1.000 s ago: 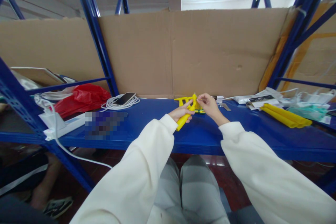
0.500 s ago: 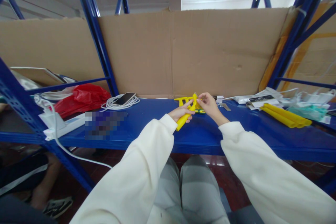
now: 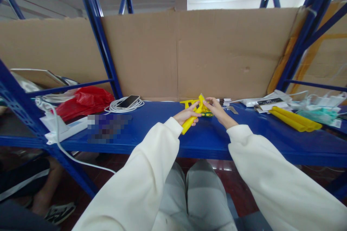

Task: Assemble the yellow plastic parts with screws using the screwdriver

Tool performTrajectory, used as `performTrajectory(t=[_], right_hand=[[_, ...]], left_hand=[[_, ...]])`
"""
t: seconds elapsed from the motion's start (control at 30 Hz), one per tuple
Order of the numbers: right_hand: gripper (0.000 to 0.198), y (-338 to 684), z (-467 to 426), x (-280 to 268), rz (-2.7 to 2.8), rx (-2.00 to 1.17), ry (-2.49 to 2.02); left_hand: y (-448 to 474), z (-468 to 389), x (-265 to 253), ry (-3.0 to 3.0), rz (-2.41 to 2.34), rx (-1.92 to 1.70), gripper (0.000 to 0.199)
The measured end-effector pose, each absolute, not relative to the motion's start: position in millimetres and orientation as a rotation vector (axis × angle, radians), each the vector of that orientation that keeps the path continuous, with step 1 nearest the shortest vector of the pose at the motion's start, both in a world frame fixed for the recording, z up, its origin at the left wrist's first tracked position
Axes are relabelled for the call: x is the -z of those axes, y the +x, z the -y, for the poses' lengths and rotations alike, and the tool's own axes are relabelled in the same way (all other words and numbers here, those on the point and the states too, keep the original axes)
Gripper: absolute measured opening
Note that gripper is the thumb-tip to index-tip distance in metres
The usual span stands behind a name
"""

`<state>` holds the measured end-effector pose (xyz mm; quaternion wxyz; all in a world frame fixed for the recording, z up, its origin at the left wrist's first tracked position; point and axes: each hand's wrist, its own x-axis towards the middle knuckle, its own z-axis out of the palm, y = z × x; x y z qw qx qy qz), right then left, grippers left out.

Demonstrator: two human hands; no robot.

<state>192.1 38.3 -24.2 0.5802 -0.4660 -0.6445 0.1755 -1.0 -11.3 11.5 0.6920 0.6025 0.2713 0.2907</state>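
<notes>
My left hand (image 3: pixel 187 115) is wrapped round the handle of a yellow scraper (image 3: pixel 188 125), which slants up and to the right, its angled head pointing away from me. At that head, the bent fingers of my right hand (image 3: pixel 217 110) pinch its right side; whether they hold a small part there is too small to make out. Just behind my hands lie more yellow plastic pieces (image 3: pixel 187 103) and a yellow-and-green pack (image 3: pixel 207 114), partly covered by the hands. To the right of my right hand lies a small grey metal blade (image 3: pixel 232 109).
Yellow tubes (image 3: pixel 295 119) lie at the right, beside white packaging (image 3: pixel 271 104). Several small dark-and-white items (image 3: pixel 225 101) sit near the cardboard back wall (image 3: pixel 217 54). At left are a phone (image 3: pixel 129 101) on a coiled white cable, a red bag (image 3: pixel 86 103) and a power strip (image 3: pixel 73 128).
My right hand has shifted slightly down at the scraper's head, its fingers lower and flatter. The head has turned a little and shows more. My left hand keeps its hold.
</notes>
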Motion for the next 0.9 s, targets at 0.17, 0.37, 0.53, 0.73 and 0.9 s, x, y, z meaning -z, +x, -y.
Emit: performTrajectory(t=[0.17, 0.37, 0.53, 0.73, 0.9], right_hand=[[0.048, 189, -38, 22, 1.543, -0.438, -1.115], [0.024, 209, -33, 14, 1.719, 0.0, -1.389], [0.014, 223, -25, 15, 1.96, 0.047, -1.732], [0.024, 225, -26, 19, 2.03, 0.004, -1.742], [0.027, 227, -28, 22, 1.989, -0.152, -1.607]], left_hand=[[0, 12, -12, 1.322, -0.589, -0.671, 0.095], [1, 13, -14, 1.204, -0.604, -0.852, 0.093], [1, 11, -15, 1.095, -0.636, -0.976, 0.089], [3, 11, -15, 1.086, -0.709, -0.978, 0.092], [4, 10, -14, 1.106, -0.778, -0.982, 0.091]])
